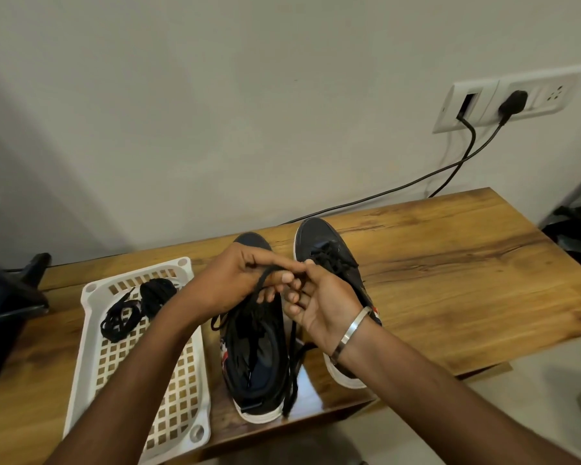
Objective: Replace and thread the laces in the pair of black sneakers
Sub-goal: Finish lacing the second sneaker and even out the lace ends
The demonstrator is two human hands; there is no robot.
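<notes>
Wooden table: tray with laces beside sneakers.

A counter stands against a wall. On it, a tray lies left of two sneakers. The near sneaker sits just right of the tray; the far sneaker lies right of that one and farther back. A bundle of laces rests in the tray's far end. A wall socket is mounted above the counter's right side.

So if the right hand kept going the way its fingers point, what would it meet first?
Probably the left hand: the right hand points left toward it, both pinching the black lace above the left sneaker. Depth is uncertain.
</notes>
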